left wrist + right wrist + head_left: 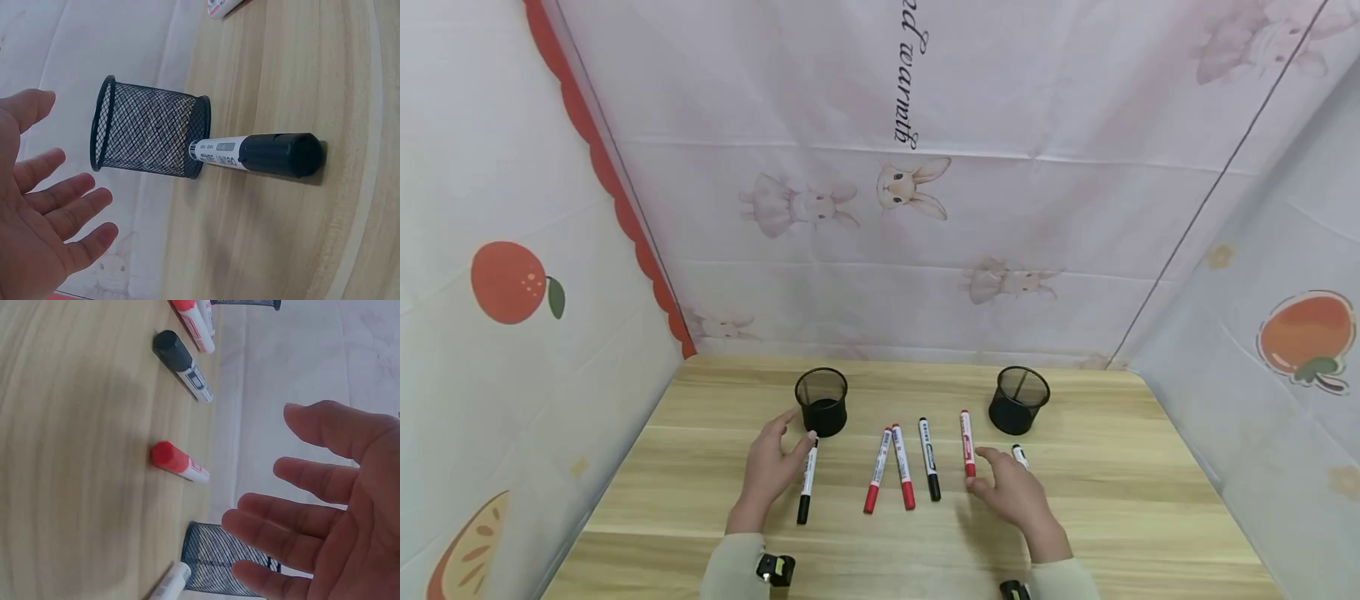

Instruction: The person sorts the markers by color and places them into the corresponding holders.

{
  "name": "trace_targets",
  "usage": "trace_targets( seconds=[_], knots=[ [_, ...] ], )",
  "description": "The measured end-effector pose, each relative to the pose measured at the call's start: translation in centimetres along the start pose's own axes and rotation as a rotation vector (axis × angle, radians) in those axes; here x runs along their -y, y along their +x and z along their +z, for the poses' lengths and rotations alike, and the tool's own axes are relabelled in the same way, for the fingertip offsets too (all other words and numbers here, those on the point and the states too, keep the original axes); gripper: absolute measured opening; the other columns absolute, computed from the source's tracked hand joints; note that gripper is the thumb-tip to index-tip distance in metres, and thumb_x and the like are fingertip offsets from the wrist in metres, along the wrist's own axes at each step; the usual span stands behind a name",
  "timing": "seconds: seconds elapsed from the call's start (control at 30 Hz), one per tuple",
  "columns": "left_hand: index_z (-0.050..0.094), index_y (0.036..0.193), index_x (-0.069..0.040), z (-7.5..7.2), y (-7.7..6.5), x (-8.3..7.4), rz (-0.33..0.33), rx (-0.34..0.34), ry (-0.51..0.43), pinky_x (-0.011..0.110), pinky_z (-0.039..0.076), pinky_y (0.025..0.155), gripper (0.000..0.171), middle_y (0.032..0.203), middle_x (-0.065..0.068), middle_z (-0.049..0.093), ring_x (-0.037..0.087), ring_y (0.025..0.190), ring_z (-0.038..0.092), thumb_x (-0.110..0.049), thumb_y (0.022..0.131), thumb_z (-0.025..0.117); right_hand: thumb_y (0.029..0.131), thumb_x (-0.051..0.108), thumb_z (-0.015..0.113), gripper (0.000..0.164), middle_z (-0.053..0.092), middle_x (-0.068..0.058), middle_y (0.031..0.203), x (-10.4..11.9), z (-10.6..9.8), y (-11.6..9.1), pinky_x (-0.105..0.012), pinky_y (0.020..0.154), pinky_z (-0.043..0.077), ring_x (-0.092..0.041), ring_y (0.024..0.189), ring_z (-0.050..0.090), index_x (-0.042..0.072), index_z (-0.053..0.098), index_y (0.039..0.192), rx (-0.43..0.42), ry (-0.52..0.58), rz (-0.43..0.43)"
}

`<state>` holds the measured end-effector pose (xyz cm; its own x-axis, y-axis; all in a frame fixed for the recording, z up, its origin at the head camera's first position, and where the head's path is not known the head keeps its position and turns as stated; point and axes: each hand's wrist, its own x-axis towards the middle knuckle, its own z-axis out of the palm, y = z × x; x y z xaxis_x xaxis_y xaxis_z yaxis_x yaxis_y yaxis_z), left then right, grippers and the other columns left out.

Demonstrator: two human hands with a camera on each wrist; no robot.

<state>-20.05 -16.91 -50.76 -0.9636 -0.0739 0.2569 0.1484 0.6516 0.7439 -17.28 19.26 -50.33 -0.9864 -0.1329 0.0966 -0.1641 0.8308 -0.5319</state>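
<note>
My left hand (769,468) hovers open beside a black mesh pen cup (822,402), its fingers spread and empty. Just right of that hand lies a black-capped marker (807,487), whose cap end (284,153) points toward the viewer in the left wrist view. Over on the other side, my right hand (1013,493) is held above the table, fingers apart and holding nothing. Its thumb and index finger are close to a red-capped marker (967,442). Another white marker (1019,455) is partly hidden behind the right hand, near a second mesh pen cup (1017,402).
Between the hands lie two red-capped markers, one slanted (877,473) and its neighbour (903,468), plus a black-capped marker (929,460). The wood-grain table (895,558) meets a printed cloth backdrop (880,308) at the rear, with cloth on both sides.
</note>
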Motion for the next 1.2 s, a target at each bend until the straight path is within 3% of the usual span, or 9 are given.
trace_targets(
  seconds=[0.33,0.43,0.57,0.8,1.0,1.2],
  knots=[
    [0.045,0.135,-0.004,0.5,0.9,0.5,0.002,-0.016,-0.040,0.053,0.041,0.090,0.060,0.134,0.017,0.046,0.036,0.116,0.047,-0.035,0.088,0.064,0.078,0.019,0.074,0.050,0.063,-0.017,0.106,0.3,1.7,0.1,-0.047,0.078,0.048,-0.030,0.094,0.059,0.001,0.057,0.122,-0.021,0.040,-0.030],
    [0.045,0.135,-0.005,0.6,1.2,0.7,-0.007,-0.012,-0.058,0.053,0.040,0.092,0.059,0.134,0.016,0.046,0.036,0.118,0.046,-0.035,0.088,0.063,0.079,0.019,0.074,0.051,0.062,-0.011,0.091,0.4,2.1,0.4,-0.040,0.067,0.047,-0.020,0.078,0.055,0.000,0.056,0.123,-0.014,0.046,-0.023],
    [0.045,0.134,-0.004,0.9,1.5,1.1,-0.002,-0.031,-0.092,0.052,0.041,0.091,0.058,0.133,0.017,0.047,0.036,0.117,0.047,-0.035,0.089,0.063,0.080,0.016,0.073,0.048,0.050,-0.003,0.071,0.6,2.9,0.6,-0.029,0.052,0.038,-0.013,0.059,0.041,0.000,0.056,0.122,-0.040,0.119,-0.003],
    [0.044,0.135,-0.004,1.3,2.0,1.6,-0.021,-0.054,-0.172,0.052,0.041,0.091,0.060,0.135,0.016,0.045,0.036,0.120,0.044,-0.036,0.088,0.064,0.079,0.012,0.072,0.041,0.062,-0.016,0.096,1.1,3.9,0.7,-0.031,0.057,0.043,-0.015,0.064,0.049,0.000,0.058,0.116,-0.082,0.188,-0.009],
    [0.041,0.137,-0.004,1.3,2.5,1.9,-0.034,-0.034,-0.184,0.053,0.039,0.094,0.065,0.138,0.016,0.041,0.035,0.123,0.040,-0.041,0.088,0.062,0.081,0.013,0.070,0.042,0.062,-0.019,0.103,1.7,4.3,0.8,-0.042,0.069,0.050,-0.029,0.084,0.061,0.000,0.057,0.119,-0.048,0.222,-0.012],
    [0.040,0.138,-0.005,1.4,3.1,2.0,-0.055,-0.019,-0.226,0.053,0.038,0.095,0.065,0.139,0.017,0.040,0.036,0.124,0.039,-0.041,0.088,0.062,0.081,0.012,0.070,0.040,0.062,-0.019,0.102,2.3,4.6,0.8,-0.041,0.070,0.050,-0.028,0.084,0.061,0.001,0.058,0.118,-0.044,0.271,-0.010]
  ],
)
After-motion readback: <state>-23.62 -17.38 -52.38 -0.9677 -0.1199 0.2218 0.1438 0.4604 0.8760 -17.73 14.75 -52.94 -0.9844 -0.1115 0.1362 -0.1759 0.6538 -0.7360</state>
